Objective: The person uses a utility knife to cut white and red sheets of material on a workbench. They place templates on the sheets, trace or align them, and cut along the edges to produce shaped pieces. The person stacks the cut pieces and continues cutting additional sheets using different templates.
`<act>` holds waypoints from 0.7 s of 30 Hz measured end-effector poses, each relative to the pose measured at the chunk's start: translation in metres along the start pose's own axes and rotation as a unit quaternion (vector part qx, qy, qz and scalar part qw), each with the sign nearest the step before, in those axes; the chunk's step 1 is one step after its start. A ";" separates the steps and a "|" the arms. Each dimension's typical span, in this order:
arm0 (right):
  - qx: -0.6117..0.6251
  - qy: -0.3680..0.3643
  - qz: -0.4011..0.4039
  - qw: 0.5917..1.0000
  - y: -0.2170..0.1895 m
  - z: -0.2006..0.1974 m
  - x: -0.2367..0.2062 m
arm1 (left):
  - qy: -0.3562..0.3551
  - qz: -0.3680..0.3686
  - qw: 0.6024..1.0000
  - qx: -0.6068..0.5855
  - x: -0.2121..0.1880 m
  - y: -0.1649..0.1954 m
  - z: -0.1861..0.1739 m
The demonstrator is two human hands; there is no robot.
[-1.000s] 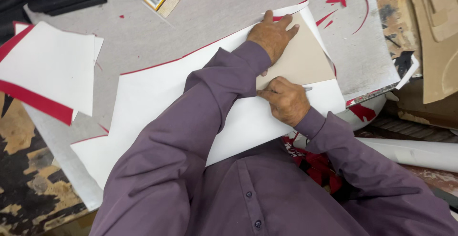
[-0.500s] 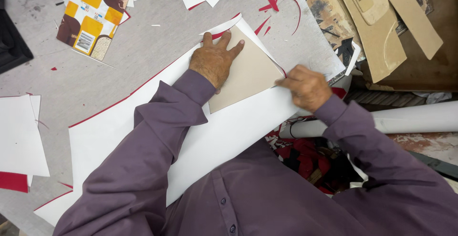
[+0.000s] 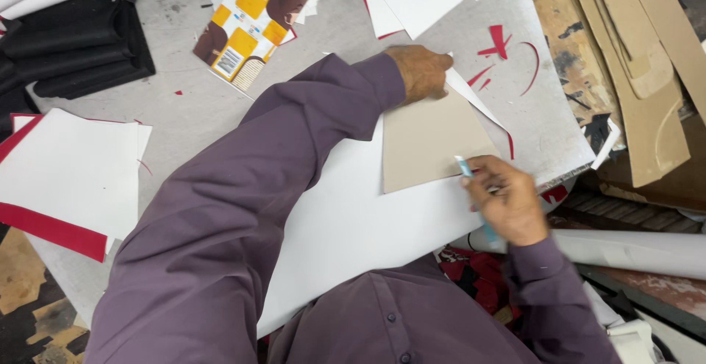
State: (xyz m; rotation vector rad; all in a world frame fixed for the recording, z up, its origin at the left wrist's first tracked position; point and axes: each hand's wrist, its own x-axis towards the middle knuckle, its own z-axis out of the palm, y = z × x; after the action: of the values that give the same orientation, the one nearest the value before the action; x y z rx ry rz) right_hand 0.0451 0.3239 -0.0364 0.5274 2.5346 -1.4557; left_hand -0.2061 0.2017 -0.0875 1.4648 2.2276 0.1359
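Where cardboard template (image 3: pixel 430 143) lies, scraps (image 3: pixel 500 40), printed carton (image 3: pixel 254 15)

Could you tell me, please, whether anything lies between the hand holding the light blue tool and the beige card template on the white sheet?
Nothing visible does. The right hand holds the light blue tool with its tip right at the lower right corner of the beige card template, which lies on the large white sheet. The left hand presses on the template's top.

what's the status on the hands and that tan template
Left hand flat on tan template. Right hand grips blue knife at its edge. Nothing blocking.
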 end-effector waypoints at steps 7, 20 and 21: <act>-0.054 0.193 -0.179 0.963 -0.028 0.126 0.066 | -0.078 0.141 0.981 0.109 0.022 -0.023 -0.017; -0.164 0.187 -0.163 0.955 -0.057 0.136 0.108 | -0.107 0.108 0.987 0.049 0.029 -0.031 -0.021; -0.162 0.186 -0.167 0.955 -0.057 0.136 0.104 | -0.109 0.117 0.985 0.064 0.030 -0.030 -0.021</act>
State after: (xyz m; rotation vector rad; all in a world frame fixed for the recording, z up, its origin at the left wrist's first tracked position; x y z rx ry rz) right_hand -0.0768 0.2035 -0.0932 0.3567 3.2111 -1.0631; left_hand -0.2504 0.2194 -0.0888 1.7181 1.9168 -0.0910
